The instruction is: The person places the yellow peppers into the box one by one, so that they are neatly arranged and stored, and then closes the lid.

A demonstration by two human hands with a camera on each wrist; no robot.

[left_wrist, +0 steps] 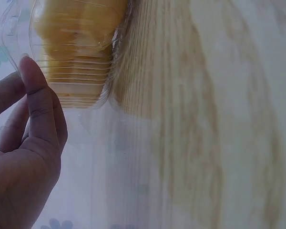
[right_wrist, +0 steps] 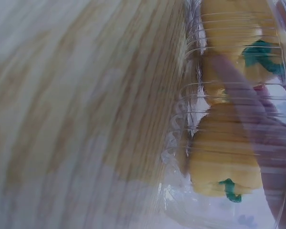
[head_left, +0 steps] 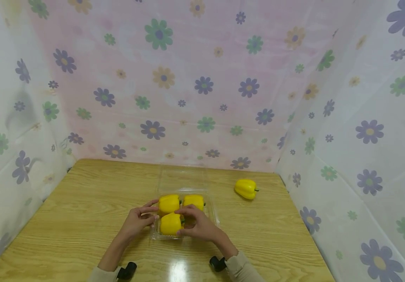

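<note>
At the bottom of the head view, a person's two pale sleeves reach in, with a small black device (head_left: 127, 271) beside the left wrist and another black device (head_left: 218, 264) beside the right. Just above, near the lower middle, the left hand (head_left: 134, 224) pinches the left edge of a clear plastic box (head_left: 155, 235), fingertips at its rim. The right hand (head_left: 203, 227) grasps the front pepper (head_left: 169, 225) — yellow, lying on its side in the box, green stem to the right — between thumb and fingers. Behind it lie a back left pepper (head_left: 168, 204) and a back right pepper (head_left: 194, 201), also inside. The lid (head_left: 182, 178) stands open beyond them. Farther right on the wooden table (head_left: 269, 231), a loose pepper (head_left: 246, 188) rests on its side, well apart from the box. Flowered cloth (head_left: 202, 58) fills the upper frame and both sides.
</note>
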